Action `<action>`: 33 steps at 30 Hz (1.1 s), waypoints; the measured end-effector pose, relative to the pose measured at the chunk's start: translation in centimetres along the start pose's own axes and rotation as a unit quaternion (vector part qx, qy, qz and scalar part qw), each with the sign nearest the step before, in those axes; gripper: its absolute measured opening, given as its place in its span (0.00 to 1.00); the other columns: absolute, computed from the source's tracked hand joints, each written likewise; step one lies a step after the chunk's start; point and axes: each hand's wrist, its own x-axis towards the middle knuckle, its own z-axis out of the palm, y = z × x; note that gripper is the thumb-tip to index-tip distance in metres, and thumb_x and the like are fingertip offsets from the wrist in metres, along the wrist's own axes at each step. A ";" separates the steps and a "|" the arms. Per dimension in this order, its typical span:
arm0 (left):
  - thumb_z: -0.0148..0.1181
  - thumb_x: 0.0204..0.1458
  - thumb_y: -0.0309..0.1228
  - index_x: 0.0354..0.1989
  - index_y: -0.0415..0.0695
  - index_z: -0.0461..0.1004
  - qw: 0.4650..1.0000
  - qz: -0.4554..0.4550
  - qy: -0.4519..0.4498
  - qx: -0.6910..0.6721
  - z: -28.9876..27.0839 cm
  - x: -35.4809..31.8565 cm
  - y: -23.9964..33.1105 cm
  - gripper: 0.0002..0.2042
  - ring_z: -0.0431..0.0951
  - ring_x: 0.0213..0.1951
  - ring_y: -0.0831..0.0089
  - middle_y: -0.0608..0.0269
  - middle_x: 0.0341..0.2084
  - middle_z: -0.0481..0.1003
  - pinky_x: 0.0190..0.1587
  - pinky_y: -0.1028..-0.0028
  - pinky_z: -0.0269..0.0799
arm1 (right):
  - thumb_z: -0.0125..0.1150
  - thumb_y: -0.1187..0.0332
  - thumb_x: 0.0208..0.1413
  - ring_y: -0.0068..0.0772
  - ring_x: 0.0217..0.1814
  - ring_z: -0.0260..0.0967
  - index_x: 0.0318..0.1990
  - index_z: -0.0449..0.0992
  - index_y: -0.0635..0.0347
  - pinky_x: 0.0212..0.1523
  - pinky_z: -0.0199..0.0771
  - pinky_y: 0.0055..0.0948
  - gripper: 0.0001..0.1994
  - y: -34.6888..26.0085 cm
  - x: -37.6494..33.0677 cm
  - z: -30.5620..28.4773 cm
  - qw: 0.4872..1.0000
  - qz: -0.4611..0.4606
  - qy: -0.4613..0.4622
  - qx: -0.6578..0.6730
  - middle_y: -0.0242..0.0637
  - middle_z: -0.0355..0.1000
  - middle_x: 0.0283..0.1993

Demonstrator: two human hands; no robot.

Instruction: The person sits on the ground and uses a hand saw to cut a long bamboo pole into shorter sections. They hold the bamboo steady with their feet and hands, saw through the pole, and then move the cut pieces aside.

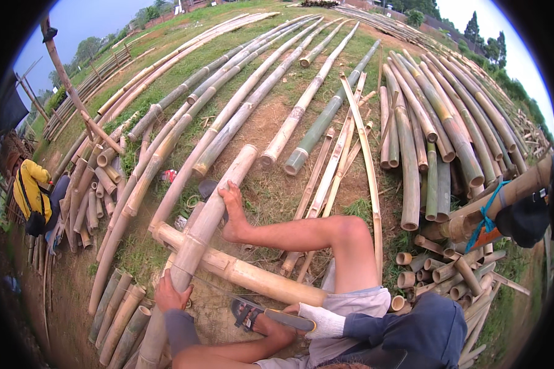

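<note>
A thick bamboo pole (212,215) slants from the lower left toward the middle and lies across a second bamboo log (252,270). My left hand (171,291) is wrapped round this pole below the crossing. Higher up, my bare foot (232,209) presses against it. In a white glove, my right hand (320,321) is closed on the flat handle of what looks like a hand saw (287,320). A thin dark line, like a blade seen edge-on, runs from the handle to the pole just above my left hand. Whether it cuts in cannot be told.
Long bamboo poles (301,111) fan out ahead over the grass. Split strips (351,141) lie right of the middle. A stack of poles (437,117) and cut pieces (437,270) fill the right. At the left, a person in yellow (34,190) stands beside short bamboo lengths (95,197).
</note>
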 end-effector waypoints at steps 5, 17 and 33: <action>0.84 0.33 0.47 0.68 0.48 0.68 0.999 -0.024 -0.024 0.003 -0.6 0.1 0.7 0.49 0.80 0.49 0.50 0.52 0.46 0.78 0.53 0.55 0.77 | 0.65 0.69 0.54 0.53 0.52 0.78 0.62 0.68 0.56 0.53 0.77 0.42 0.27 -4.3 21.0 5.6 0.998 -0.050 0.019 0.040 0.50 0.77 0.46; 0.79 0.40 0.56 0.71 0.55 0.67 0.999 -0.042 -0.025 0.012 0.9 -1.2 -1.6 0.47 0.81 0.52 0.50 0.54 0.51 0.78 0.55 0.54 0.78 | 0.59 0.78 0.57 0.40 0.59 0.68 0.64 0.65 0.68 0.64 0.67 0.35 0.25 1.7 -0.8 0.6 0.996 -0.083 0.034 0.004 0.46 0.67 0.58; 0.81 0.38 0.54 0.71 0.55 0.67 0.998 -0.052 -0.030 0.007 0.7 -1.2 -1.3 0.48 0.80 0.52 0.51 0.55 0.50 0.78 0.55 0.55 0.78 | 0.61 0.82 0.56 0.34 0.50 0.75 0.65 0.66 0.64 0.52 0.77 0.32 0.28 1.1 14.8 5.6 0.969 -0.231 0.076 -0.045 0.42 0.70 0.50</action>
